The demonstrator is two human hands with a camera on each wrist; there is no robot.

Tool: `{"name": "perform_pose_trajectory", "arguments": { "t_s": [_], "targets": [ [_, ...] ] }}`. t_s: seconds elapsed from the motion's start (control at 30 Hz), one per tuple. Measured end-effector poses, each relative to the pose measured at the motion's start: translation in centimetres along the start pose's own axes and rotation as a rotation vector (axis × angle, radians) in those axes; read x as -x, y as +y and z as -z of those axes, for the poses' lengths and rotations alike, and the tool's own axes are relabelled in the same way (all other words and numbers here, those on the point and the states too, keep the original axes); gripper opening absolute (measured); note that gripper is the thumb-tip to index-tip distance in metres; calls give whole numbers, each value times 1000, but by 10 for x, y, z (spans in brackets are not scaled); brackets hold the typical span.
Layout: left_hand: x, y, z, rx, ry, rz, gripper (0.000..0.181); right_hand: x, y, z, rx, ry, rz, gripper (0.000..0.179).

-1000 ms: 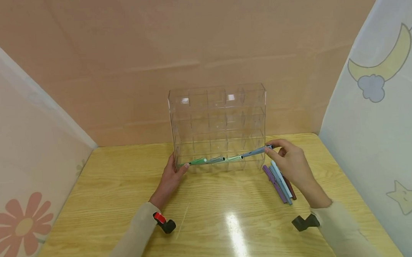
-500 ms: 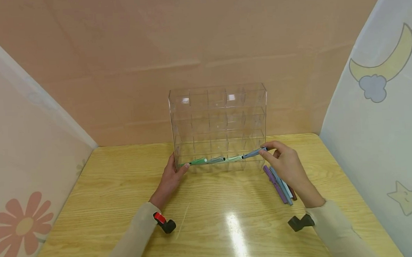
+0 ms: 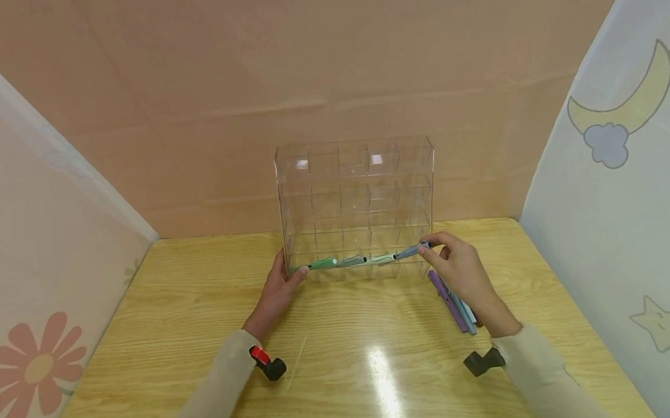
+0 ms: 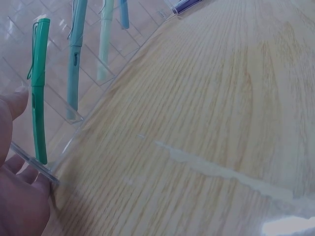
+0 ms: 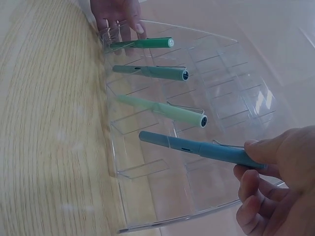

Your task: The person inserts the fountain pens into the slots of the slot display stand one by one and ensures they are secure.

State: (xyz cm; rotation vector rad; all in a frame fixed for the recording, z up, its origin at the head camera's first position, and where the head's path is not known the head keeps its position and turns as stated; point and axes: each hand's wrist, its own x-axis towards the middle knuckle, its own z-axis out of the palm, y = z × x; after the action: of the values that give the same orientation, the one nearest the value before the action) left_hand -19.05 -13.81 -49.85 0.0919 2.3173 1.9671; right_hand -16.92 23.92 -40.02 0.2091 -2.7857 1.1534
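A clear acrylic rack [image 3: 356,228] with small compartments stands upright on the table. My left hand [image 3: 276,285] holds its lower left corner, thumb at the front and fingers behind the edge. Along the bottom row sit a green pen [image 4: 38,93], a grey-teal pen [image 4: 75,59] and a pale green pen [image 5: 162,109], each tilted. My right hand [image 3: 460,269] pinches a blue pen [image 5: 197,147] by its cap end between thumb and fingers. The barrel end of that pen points left and down, overlapping the bottom row right of the pale green pen.
Several loose pens, among them a purple pen [image 3: 447,301] and a light blue one [image 3: 464,314], lie on the wooden table [image 3: 341,358] below my right hand. A peach backdrop [image 3: 213,114] rises behind the rack, with printed cloth walls at both sides.
My right hand has moved left and slightly down with the blue pen, bringing it further into the rack's bottom row. The left hand and the rack have stayed in place.
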Motion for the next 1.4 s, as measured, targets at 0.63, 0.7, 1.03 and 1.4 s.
{"name": "perform_pose_trajectory", "arguments": {
  "t_s": [0.63,0.7,1.03,1.4],
  "targets": [
    [-1,0,-1,-9,0,-9,83,-1,4,-7,18,-35,4,38],
    [-1,0,-1,-9,1,-9,84,-1,6,-8,18,-40,1,38],
    [-1,1,0,-12,-5,-26,84,-3,11,-12,15,-53,-1,37],
    [-2,-1,-1,-13,9,-35,81,-4,14,-17,17,-55,-3,35]
  ]
}}
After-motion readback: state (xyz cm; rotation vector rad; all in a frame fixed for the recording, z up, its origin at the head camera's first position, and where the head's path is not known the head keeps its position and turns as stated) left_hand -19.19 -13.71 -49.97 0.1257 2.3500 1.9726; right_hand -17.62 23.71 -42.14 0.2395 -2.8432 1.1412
